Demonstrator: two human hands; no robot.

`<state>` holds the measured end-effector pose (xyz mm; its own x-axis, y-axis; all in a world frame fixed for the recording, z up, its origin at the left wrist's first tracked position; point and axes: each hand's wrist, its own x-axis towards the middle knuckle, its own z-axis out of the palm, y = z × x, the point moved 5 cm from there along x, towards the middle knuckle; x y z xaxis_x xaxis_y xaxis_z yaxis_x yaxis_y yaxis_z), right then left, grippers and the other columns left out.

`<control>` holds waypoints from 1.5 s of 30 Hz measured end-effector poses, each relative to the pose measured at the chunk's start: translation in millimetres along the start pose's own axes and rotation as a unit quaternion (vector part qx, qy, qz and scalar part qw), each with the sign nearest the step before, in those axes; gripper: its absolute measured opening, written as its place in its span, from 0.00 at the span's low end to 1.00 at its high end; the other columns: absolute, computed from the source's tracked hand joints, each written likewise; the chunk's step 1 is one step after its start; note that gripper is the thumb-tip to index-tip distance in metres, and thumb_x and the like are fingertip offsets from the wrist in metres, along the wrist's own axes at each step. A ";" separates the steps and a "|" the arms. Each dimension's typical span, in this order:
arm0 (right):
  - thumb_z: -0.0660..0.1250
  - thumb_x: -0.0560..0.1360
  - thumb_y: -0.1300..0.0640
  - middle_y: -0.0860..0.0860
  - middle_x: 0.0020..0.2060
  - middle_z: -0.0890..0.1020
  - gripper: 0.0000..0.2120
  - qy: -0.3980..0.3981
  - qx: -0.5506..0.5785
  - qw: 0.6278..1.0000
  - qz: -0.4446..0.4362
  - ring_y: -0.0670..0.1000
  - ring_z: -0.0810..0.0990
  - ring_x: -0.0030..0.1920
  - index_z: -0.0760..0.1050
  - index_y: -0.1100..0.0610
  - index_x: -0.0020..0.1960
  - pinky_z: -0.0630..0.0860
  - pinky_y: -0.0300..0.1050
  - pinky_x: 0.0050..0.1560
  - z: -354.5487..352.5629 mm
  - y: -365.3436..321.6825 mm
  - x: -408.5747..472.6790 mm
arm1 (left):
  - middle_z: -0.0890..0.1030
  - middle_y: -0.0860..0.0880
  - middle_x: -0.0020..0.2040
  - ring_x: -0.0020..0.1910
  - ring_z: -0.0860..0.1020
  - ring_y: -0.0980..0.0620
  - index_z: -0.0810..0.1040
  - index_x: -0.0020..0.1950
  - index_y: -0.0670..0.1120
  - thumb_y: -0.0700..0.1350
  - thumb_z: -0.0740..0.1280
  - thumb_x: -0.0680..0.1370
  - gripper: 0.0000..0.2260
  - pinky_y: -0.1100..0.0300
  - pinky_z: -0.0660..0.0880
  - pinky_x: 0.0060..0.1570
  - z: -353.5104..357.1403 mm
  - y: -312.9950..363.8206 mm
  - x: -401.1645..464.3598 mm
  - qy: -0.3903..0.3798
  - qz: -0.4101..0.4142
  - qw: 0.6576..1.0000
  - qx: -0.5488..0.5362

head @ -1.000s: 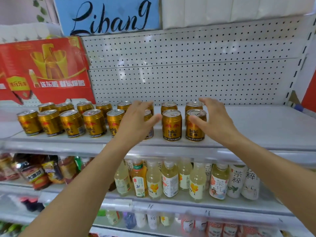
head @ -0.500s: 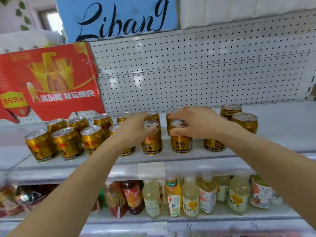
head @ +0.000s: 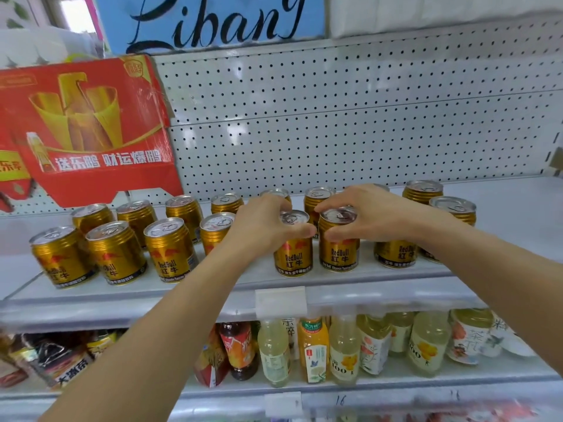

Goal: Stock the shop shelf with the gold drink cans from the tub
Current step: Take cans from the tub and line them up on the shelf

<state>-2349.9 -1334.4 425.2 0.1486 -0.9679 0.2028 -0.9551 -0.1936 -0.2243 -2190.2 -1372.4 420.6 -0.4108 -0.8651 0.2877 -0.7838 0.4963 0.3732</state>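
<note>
Reaching up from lower left, the left forearm crosses the shelf edge (head: 182,295) and ends in the left hand (head: 259,226), fingers curled over the top rim of one gold can (head: 294,254), thumb tip pressed on its right shoulder. That can stands upright at the front of the shelf. Just beside it, touching or nearly so, a second gold can (head: 339,252) stands upright under the right hand (head: 374,213), whose fingers arch over the lid from behind while the thumb pinches the front rim. The right forearm comes in from lower right, over another front can (head: 396,254).

Left of the hands: two rows of gold cans (head: 115,251), all upright, front row loosely spaced. Behind them a red carton (head: 91,132) leans against the pegboard (head: 335,117). Far right: two more cans (head: 454,208), apart from the rest. Lower shelf holds bottled drinks (head: 341,348), pale yellow and orange.

Against the frame half a second ago: both hands keep the same cans, but the pair now sits a little closer together, and the grip looks lower over the lids. View has swung slightly, so the carton and the left rows appear larger and nearer. A second ago both hands were wide and off the cans, hovering either side of the front pair.

No tub in view.
</note>
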 end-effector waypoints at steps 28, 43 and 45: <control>0.67 0.74 0.43 0.45 0.72 0.68 0.26 -0.028 0.005 0.999 -0.041 0.50 0.69 0.68 0.68 0.44 0.71 0.66 0.42 0.57 51.4 -156.9 78.9 | 0.73 0.48 0.69 0.63 0.73 0.50 0.68 0.72 0.48 0.53 0.69 0.76 0.27 0.61 0.68 0.51 -78.5 -173.2 -38.9 -0.015 -0.055 0.998 -0.038; 0.70 0.72 0.45 0.44 0.69 0.71 0.23 -0.028 0.006 1.000 -0.010 0.48 0.70 0.66 0.72 0.43 0.67 0.67 0.47 0.64 47.7 -149.0 70.6 | 0.78 0.48 0.63 0.58 0.76 0.51 0.74 0.68 0.46 0.59 0.71 0.72 0.28 0.57 0.74 0.53 -70.9 -162.3 -35.4 -0.005 0.009 0.999 -0.045; 0.70 0.72 0.44 0.44 0.69 0.71 0.24 -0.029 0.001 1.000 -0.008 0.48 0.70 0.66 0.72 0.43 0.67 0.68 0.48 0.65 48.0 -149.4 71.0 | 0.77 0.48 0.65 0.60 0.76 0.50 0.72 0.70 0.46 0.59 0.71 0.73 0.30 0.56 0.73 0.55 -70.8 -161.9 -35.6 -0.001 0.012 0.999 -0.043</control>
<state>-2184.3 -1381.9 427.4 0.1789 -0.9722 0.1510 -0.9519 -0.2098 -0.2233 -2015.7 -1416.8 412.4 -0.4294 -0.8531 0.2965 -0.7310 0.5211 0.4406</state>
